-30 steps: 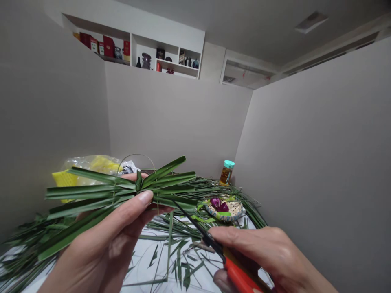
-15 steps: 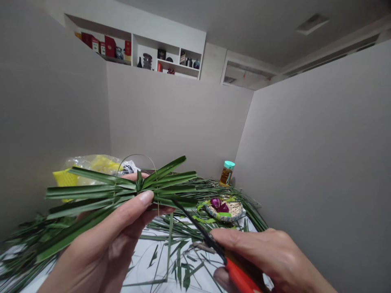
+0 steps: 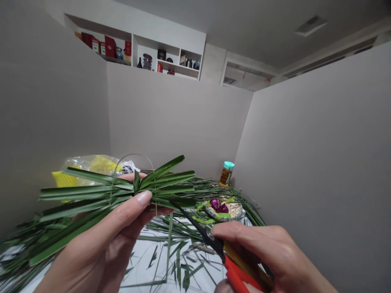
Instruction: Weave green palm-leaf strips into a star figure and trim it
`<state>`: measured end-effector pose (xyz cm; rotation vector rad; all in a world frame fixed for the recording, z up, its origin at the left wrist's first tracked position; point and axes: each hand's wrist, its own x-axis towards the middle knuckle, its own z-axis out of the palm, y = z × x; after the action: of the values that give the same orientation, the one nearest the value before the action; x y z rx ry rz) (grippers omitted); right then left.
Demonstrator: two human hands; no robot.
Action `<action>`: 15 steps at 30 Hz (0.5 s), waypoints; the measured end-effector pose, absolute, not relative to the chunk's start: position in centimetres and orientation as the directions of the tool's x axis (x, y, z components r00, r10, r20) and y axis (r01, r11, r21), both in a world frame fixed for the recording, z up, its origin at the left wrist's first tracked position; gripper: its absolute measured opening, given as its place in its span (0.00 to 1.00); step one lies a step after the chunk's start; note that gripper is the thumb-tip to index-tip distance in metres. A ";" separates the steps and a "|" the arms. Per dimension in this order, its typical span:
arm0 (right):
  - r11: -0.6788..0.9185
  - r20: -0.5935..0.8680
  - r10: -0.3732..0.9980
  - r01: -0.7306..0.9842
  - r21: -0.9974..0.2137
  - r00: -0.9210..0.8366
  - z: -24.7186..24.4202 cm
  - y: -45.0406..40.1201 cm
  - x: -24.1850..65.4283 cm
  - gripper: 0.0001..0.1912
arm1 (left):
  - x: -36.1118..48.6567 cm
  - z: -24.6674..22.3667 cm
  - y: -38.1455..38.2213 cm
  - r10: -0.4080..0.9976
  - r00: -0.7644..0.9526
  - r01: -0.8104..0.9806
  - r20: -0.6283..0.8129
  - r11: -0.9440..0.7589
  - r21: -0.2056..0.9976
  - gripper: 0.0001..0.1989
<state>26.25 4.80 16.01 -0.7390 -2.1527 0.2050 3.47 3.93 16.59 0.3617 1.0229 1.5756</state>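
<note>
A bundle of green leaf strips, fanned out to both sides from a knot in the middle, is pinched between the thumb and fingers of my left hand. A thin fibre loops in an arc above it. My right hand grips scissors with dark blades and red and yellow handles. The blade tips touch or lie just in front of the lowest strip on the right side of the bundle. My lower right fingers are partly cut off by the frame's bottom edge.
Loose long leaves cover the back of the white table, with cut scraps in front. A woven tray holds purple pieces and bright green ribbon. Behind it stands a teal-lidded bottle. At left lies a clear bag with yellow contents. Grey partitions surround the table.
The leaf bundle and my left hand have shifted slightly left. The scissors' handles have spread a little apart in my right hand, while the blade tips stay near the lowest right strip.
</note>
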 end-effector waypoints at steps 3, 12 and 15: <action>0.814 0.652 0.577 0.414 -0.408 -0.492 15.8 4.9 26.4 0.16 | 3.6 17.0 3.8 0.913 -0.282 -0.634 -0.294 0.053 0.772 0.25; 0.837 0.738 0.530 0.398 -0.376 -0.418 16.4 4.7 25.9 0.13 | 2.4 16.6 3.9 0.923 -0.231 -0.628 -0.308 0.100 0.772 0.30; 0.838 0.748 0.525 0.400 -0.371 -0.406 16.5 4.7 25.7 0.14 | 2.6 16.4 3.9 0.922 -0.225 -0.634 -0.316 0.108 0.765 0.30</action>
<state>25.71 4.71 16.46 -0.6778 -2.0485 0.1630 2.64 3.90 16.38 0.3786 1.0184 1.5011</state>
